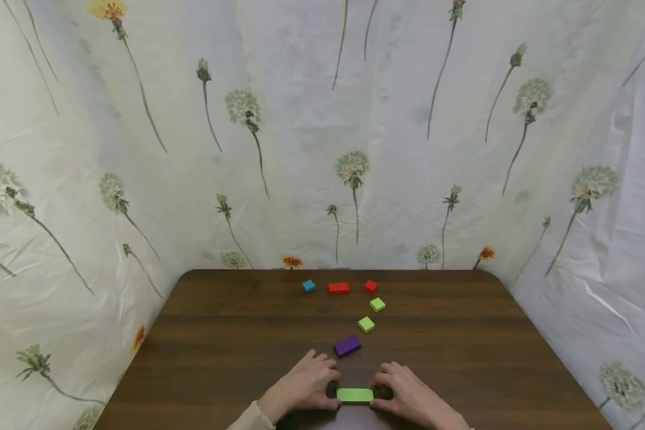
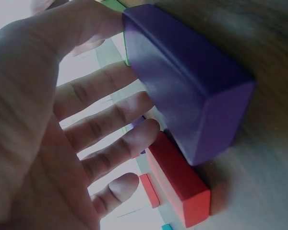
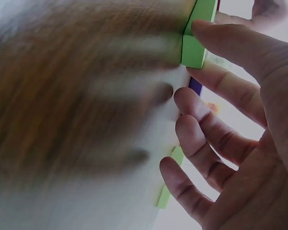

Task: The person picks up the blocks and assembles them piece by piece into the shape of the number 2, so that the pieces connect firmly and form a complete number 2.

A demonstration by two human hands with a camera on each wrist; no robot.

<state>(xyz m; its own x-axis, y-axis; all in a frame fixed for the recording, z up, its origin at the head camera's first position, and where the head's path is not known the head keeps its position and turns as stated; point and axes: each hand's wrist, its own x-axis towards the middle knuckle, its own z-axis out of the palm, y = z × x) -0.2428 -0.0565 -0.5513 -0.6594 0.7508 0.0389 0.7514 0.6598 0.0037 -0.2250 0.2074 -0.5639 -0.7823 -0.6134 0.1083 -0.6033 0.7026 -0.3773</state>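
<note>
A long light-green block (image 1: 355, 395) lies near the front of the table, between the two hands. My left hand (image 1: 307, 385) pinches its left end with thumb and forefinger. Its right end sits between the thumb and forefinger of my right hand (image 1: 405, 395); the right wrist view shows that pinch on the green block (image 3: 194, 48), the other fingers spread loosely. Close up in the left wrist view stand a large purple block (image 2: 182, 81) and a red block (image 2: 180, 184). Both seem hidden under the left hand in the head view. Whether the left fingertips touch the purple one, I cannot tell.
Beyond the hands lies a purple block (image 1: 347, 346). Two small light-green blocks (image 1: 366, 325) are farther back. Along the far edge are a blue block (image 1: 309, 286), a long red block (image 1: 338, 288) and a small red one (image 1: 371, 286). A flowered curtain (image 1: 301, 149) surrounds the dark wooden table (image 1: 220, 334).
</note>
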